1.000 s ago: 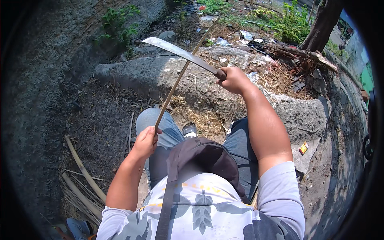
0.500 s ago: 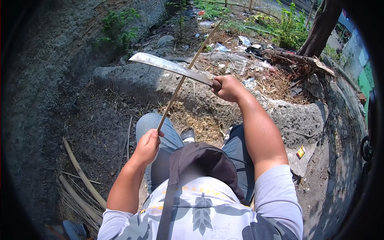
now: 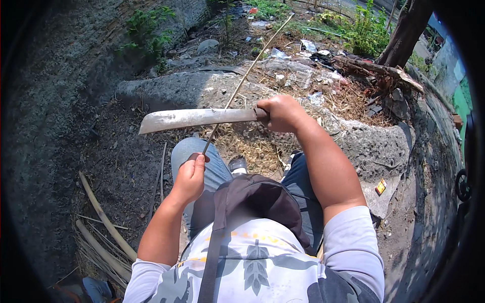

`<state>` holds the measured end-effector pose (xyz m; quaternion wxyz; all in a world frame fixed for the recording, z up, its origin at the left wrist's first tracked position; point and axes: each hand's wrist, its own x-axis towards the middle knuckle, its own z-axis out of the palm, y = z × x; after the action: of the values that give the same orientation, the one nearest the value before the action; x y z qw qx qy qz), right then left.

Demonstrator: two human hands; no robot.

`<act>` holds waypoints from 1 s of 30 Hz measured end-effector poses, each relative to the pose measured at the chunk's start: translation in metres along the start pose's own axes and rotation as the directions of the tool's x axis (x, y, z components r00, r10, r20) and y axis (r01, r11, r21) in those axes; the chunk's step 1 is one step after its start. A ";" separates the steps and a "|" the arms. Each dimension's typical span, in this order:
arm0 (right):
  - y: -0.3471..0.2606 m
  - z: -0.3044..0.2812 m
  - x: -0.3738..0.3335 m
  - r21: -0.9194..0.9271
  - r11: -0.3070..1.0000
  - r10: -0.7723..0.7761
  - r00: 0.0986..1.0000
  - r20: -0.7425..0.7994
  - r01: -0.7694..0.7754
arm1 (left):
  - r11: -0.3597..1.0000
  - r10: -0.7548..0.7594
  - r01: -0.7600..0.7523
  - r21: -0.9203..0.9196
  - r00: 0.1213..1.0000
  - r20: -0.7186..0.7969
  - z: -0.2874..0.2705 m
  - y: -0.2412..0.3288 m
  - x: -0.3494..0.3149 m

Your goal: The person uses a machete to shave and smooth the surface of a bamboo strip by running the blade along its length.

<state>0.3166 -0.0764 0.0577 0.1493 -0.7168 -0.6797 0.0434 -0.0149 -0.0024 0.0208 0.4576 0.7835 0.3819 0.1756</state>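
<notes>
My right hand point(image 3: 284, 112) grips the handle of a long machete point(image 3: 194, 119), whose blade lies level and points left. A thin pale bamboo strip point(image 3: 250, 68) runs from my left hand point(image 3: 191, 174) up and away to the right, passing under the blade. My left hand is closed around the strip's near end, just above my left knee. The blade crosses the strip about midway between my two hands.
A rough concrete slab point(image 3: 353, 141) lies ahead, strewn with dry shavings. Cut bamboo pieces point(image 3: 103, 222) lie on the dirt at lower left. Litter, weeds and a tree trunk point(image 3: 404, 30) stand at the back. A dark bag point(image 3: 257, 197) hangs at my chest.
My right hand has brought the machete down and toward me, its blade swinging from tilted up-left to level. The blade now sits lower on the strip, nearer my left hand.
</notes>
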 end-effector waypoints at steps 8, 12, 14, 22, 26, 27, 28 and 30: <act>0.020 0.003 -0.001 -0.039 0.999 0.011 0.998 -0.057 -0.013 | 0.989 0.085 -0.082 0.124 0.996 -0.024 0.006 0.026 0.005; 0.013 0.001 -0.003 -0.030 0.999 0.015 0.998 -0.067 -0.017 | 0.996 0.024 -0.024 0.090 1.000 -0.004 0.007 0.018 0.005; 0.005 0.003 -0.005 -0.070 0.997 -0.029 0.996 -0.089 0.022 | 0.997 0.005 -0.005 0.080 1.000 -0.001 -0.001 0.014 0.003; -0.024 0.002 -0.002 -0.053 0.998 -0.015 0.996 0.084 0.019 | 0.991 0.047 -0.043 0.127 0.998 -0.029 0.007 0.012 -0.001; 0.006 -0.013 0.002 0.024 0.965 0.261 0.964 0.044 -0.262 | 0.995 0.043 -0.042 0.095 0.999 -0.015 -0.002 -0.001 -0.022; 0.025 -0.006 0.003 0.096 0.941 0.326 0.945 -0.013 -0.323 | 0.996 0.014 -0.014 0.086 1.000 -0.010 -0.004 -0.007 -0.030; 0.035 -0.007 0.001 0.117 0.929 0.357 0.934 -0.023 -0.352 | 0.997 -0.019 0.020 0.078 1.000 -0.010 -0.006 -0.009 -0.035; 0.045 -0.001 -0.004 0.139 0.913 0.391 0.920 -0.033 -0.383 | 0.993 -0.009 0.009 0.116 1.000 -0.001 -0.009 -0.006 -0.035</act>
<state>0.3596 -0.0819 0.0458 0.2045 -0.8268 -0.5153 0.0948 -0.0454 -0.0216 0.0227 0.4122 0.8069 0.3952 0.1513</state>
